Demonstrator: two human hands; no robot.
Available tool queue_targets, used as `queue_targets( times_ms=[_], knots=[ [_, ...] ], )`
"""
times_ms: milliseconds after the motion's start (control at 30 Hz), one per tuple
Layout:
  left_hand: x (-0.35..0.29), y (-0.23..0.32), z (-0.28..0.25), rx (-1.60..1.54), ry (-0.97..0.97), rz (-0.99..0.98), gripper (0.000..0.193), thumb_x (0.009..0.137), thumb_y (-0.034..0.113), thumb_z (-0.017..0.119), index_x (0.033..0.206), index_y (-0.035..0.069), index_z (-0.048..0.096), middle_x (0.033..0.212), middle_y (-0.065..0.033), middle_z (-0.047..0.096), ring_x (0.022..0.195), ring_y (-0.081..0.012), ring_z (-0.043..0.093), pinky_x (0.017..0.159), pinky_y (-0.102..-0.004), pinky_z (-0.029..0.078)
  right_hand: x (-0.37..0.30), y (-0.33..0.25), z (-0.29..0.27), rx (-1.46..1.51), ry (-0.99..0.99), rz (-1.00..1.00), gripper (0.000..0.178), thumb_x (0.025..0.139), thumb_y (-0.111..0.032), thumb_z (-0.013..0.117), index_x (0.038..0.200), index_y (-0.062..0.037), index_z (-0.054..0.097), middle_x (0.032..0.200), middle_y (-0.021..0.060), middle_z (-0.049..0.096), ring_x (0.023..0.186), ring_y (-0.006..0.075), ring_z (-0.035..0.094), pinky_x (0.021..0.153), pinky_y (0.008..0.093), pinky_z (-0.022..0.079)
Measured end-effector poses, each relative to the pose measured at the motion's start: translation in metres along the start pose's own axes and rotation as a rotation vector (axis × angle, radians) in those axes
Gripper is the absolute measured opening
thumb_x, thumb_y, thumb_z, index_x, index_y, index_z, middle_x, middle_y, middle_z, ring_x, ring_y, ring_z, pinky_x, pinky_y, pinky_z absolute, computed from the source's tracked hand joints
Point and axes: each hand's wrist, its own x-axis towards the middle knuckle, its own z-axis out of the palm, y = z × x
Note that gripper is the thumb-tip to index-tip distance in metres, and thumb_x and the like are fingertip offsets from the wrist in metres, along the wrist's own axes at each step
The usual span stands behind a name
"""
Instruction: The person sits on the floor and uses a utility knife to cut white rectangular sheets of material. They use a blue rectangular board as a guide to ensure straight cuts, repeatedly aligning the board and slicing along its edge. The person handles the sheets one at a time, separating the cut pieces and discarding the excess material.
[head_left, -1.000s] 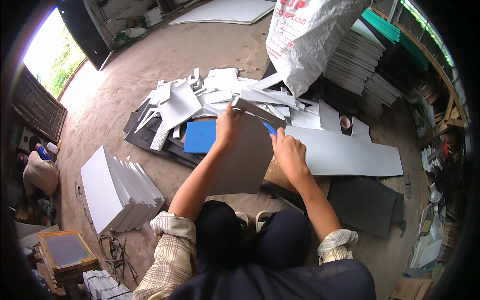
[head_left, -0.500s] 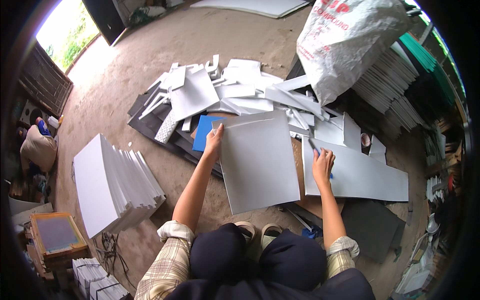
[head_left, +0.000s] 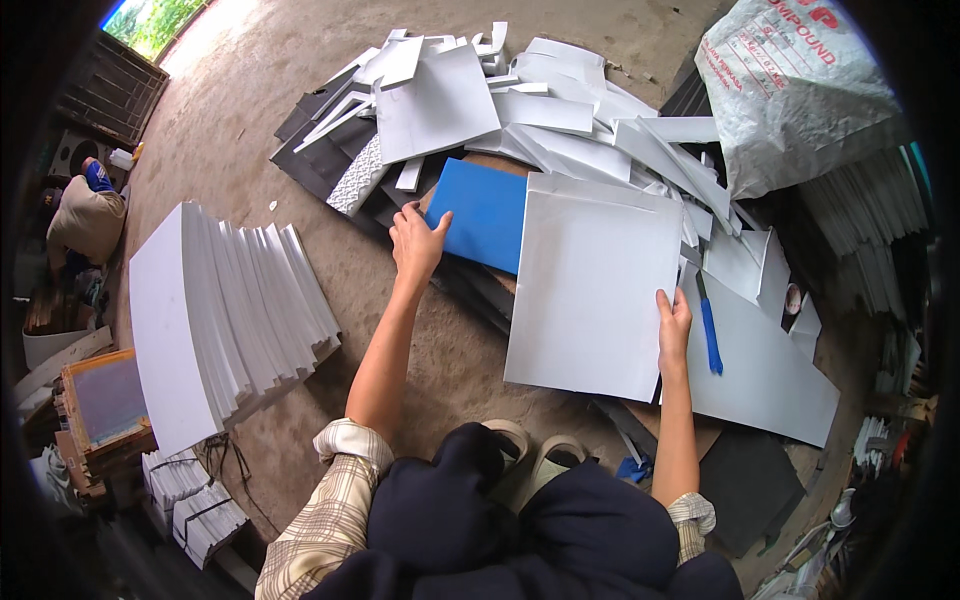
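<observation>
A rectangular white foam sheet (head_left: 597, 285) is tilted in front of me, a shallow line running across its top. My right hand (head_left: 675, 325) pinches its right edge. Partly behind that sheet lies a blue rectangular board (head_left: 482, 215). My left hand (head_left: 417, 243) is at the board's left edge, thumb and fingers apart; whether it touches the board I cannot tell. To the right of my right hand, a blue-handled knife (head_left: 711, 330) rests on a larger white sheet (head_left: 765, 375).
White offcuts (head_left: 560, 110) are heaped beyond my hands over dark sheets. A stack of white sheets (head_left: 165, 330) stands at left. A large white sack (head_left: 800, 100) is at far right. A framed screen (head_left: 108, 398) sits at lower left, and a dark sheet (head_left: 750, 490) at lower right.
My left hand has let go of the white sheet and moved to the blue board. My right hand has put down the knife and taken the sheet's right edge. The view has shifted.
</observation>
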Motion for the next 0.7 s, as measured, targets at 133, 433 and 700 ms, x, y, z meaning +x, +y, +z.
queue_targets(
  times_ms=[133,433,700],
  knots=[
    [0.006,0.002,-0.009,-0.164,-0.098,-0.005,0.055,0.074,0.044,0.065,0.105,-0.001,0.053,0.088,-0.0128,0.058,0.079,-0.0244,0.057,0.071,-0.0320,0.045,0.004,0.012,0.000,0.025,0.013,0.052,0.035,0.087,-0.019,0.052,0.112,0.0055,0.047,0.099,0.0107,0.058,0.088,0.0133,0.055,0.078,0.0253,0.042],
    [-0.003,0.049,-0.124,-0.833,0.317,0.122,0.035,0.085,0.034,0.055,0.095,0.001,0.057,0.076,-0.0050,0.058,0.068,-0.0105,0.051,0.061,-0.0237,0.041,0.017,0.026,0.001,-0.116,0.036,0.070,0.046,0.087,-0.020,0.050,0.124,0.0041,0.037,0.118,0.0178,0.048,0.105,0.0217,0.048,0.090,0.0318,0.036],
    [-0.107,0.075,-0.063,-1.394,-0.320,-0.090,0.061,0.083,0.030,0.058,0.129,0.006,0.025,0.115,-0.0105,0.046,0.098,-0.0207,0.052,0.081,-0.0367,0.046,-0.007,-0.073,0.060,0.438,-0.262,0.050,0.065,0.085,-0.026,0.056,0.134,-0.0056,0.019,0.125,0.0175,0.035,0.103,0.0282,0.047,0.088,0.0399,0.039]
  ],
)
